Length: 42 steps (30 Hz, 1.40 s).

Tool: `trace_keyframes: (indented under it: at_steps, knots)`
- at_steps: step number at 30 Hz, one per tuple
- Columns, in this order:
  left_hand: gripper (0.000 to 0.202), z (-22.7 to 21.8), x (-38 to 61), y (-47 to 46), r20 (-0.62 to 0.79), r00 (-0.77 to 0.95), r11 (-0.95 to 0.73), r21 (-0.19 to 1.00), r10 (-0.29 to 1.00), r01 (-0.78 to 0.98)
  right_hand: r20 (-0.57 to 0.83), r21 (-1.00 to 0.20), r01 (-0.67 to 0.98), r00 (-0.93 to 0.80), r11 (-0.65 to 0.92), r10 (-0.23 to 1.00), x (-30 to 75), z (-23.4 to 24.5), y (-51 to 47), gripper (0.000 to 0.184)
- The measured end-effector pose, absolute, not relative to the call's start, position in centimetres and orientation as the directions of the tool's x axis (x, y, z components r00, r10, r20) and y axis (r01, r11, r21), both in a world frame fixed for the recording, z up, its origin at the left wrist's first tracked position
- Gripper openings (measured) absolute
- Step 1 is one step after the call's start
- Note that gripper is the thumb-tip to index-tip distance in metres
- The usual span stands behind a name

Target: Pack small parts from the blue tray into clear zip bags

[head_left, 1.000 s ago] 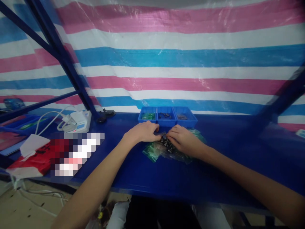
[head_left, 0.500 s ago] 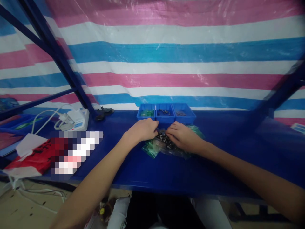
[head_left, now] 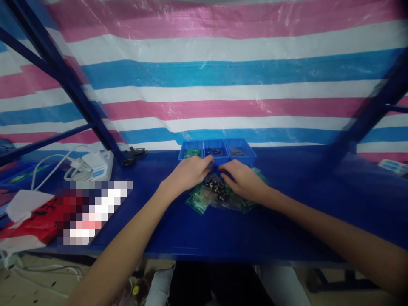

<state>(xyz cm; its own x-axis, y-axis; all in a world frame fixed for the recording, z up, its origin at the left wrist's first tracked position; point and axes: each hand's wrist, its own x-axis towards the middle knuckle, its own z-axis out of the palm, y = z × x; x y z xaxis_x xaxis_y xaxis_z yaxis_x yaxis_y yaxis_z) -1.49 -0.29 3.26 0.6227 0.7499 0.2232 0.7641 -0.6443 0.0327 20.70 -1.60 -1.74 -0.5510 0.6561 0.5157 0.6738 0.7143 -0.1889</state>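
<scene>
My left hand (head_left: 191,171) is over the left side of a small heap of black and silver metal pieces (head_left: 218,189), possibly screws. Its thumb and fingers are bent together in a pinch; what lies between them is too small to make out. From the right, my right hand (head_left: 244,179) reaches in with curled fingers, their tips at the heap's upper edge. Anything it holds is hidden. The heap rests on clear plastic bags. A green plastic bag (head_left: 198,200) sticks out at the lower left, and more green bag (head_left: 259,173) shows behind my right hand.
Three joined blue bins (head_left: 217,160) stand behind my hands, holding green packets, dark small parts and brownish parts. Leftward on the blue table (head_left: 178,233) are a white power strip (head_left: 103,166), a red bag (head_left: 41,219) and black items (head_left: 135,154). Blue frame posts rise at both sides.
The view has shifted slightly. My hands have drawn back a little from the heap's middle, so more of the metal pieces show between them. The bags and bins stay in place.
</scene>
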Motion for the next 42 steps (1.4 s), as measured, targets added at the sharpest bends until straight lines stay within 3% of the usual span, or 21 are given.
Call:
trace_keyframes:
  at_steps: [10, 16, 21, 24, 28, 33, 38, 42]
  knots:
    - [0.032, 2.7, -1.1, 0.3, 0.232, 0.638, -0.671, 0.106, 0.734, 0.734, 0.442, -0.213, 0.69, -0.563, 0.692, 0.698, 20.9, -2.5, -1.1, 0.022]
    - [0.027, 2.9, -1.1, 0.2, 0.249, 0.642, -0.684, 0.373, 0.725, 0.627, 0.462, -0.222, 0.71, -0.527, 0.669, 0.713, 21.0, -2.4, -1.1, 0.022]
    - [0.022, 2.8, -1.4, 0.8, 0.316, 0.542, -0.62, 0.52, 0.779, 0.588, 0.478, -0.286, 0.706, -0.481, 0.648, 0.735, 21.0, -2.0, -1.1, 0.025]
    - [0.026, 2.5, -1.2, 1.3, 0.275, 0.511, -0.544, 0.669, 0.814, 0.506, 0.522, -0.35, 0.668, -0.443, 0.657, 0.729, 21.0, -2.1, -1.1, 0.033]
    - [0.033, 2.2, -0.4, 1.3, 0.172, 0.545, -0.433, 0.81, 0.821, 0.396, 0.579, -0.34, 0.662, -0.413, 0.668, 0.703, 20.9, -2.3, -1.2, 0.036]
    - [0.037, 1.9, 0.3, 0.9, 0.156, 0.541, -0.383, 0.86, 0.827, 0.337, 0.624, -0.298, 0.693, -0.379, 0.656, 0.684, 20.9, -1.9, -1.5, 0.033]
    - [0.035, 1.9, 0.3, 0.9, 0.165, 0.532, -0.398, 0.844, 0.831, 0.36, 0.665, -0.199, 0.667, -0.447, 0.718, 0.599, 20.9, -1.3, -1.8, 0.014]
    - [0.033, 1.9, 0.3, 1.1, 0.205, 0.483, -0.413, 0.83, 0.851, 0.375, 0.677, -0.282, 0.643, -0.392, 0.712, 0.623, 20.8, -0.6, -2.1, 0.014]
